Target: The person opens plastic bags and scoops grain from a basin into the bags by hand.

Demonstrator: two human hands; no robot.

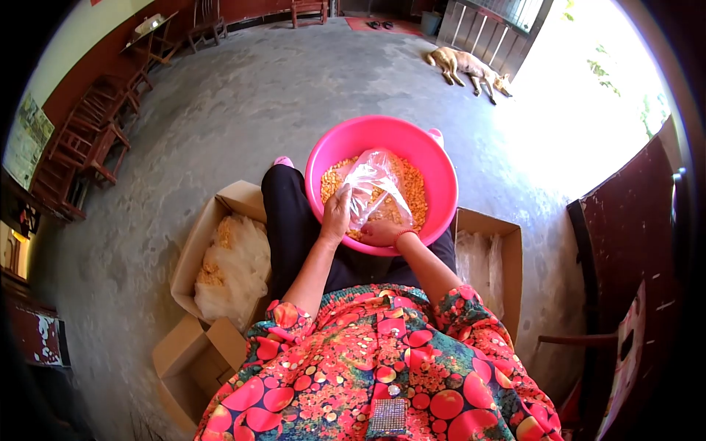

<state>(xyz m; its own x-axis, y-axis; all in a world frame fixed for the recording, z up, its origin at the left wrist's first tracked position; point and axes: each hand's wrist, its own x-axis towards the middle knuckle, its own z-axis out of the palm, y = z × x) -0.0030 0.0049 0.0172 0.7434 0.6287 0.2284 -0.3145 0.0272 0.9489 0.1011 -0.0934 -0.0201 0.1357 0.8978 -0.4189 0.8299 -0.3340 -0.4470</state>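
A pink plastic basin (446,169) rests on my lap, with yellow-orange corn kernels (415,195) spread across its bottom. Over the kernels is a clear plastic bag (375,180), its film wrinkled and shiny. My left hand (338,213) grips the bag's near left edge, the fingers closed on the film. Low inside the basin, my right hand (384,233) reaches in below the bag and touches the kernels. Its fingertips are hidden among the kernels and film, so their closure does not show.
On my left, a cardboard box (187,257) holds filled clear bags (239,261); a smaller open box (180,345) sits nearer. Another box (512,272) at my right contains plastic bags (478,257). A dog (471,66) lies near the doorway; wooden chairs (92,140) line the left wall.
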